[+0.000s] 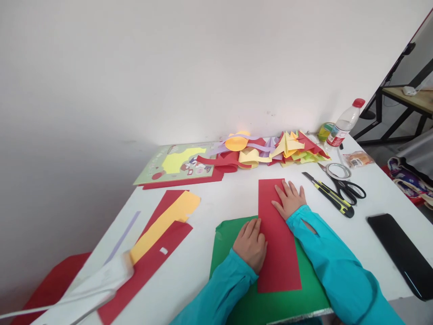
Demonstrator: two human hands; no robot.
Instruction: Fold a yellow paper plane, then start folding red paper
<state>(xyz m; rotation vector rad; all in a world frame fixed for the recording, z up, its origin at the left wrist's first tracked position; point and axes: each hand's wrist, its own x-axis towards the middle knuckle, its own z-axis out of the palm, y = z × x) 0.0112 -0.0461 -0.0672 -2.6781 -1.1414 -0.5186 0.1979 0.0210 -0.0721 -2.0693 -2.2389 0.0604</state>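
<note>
A red paper strip (275, 234), upright in my view, lies partly over a green sheet (233, 241) on the white table. My left hand (251, 243) is closed, its fingers curled together and gripping the strip's left edge near the middle. Flat on the strip's upper right edge rests my right hand (289, 198), open with its fingers spread. Right of that hand are a box cutter (329, 194) with its blade out and black-handled scissors (343, 185).
Along the wall lie folded paper pieces (287, 149) and a picture book (162, 164). A plastic bottle (343, 126), a tape roll (338, 171) and a phone (402, 253) are at right. Red strips (152, 262), an orange strip (165, 223) and a white device (101, 284) occupy the left.
</note>
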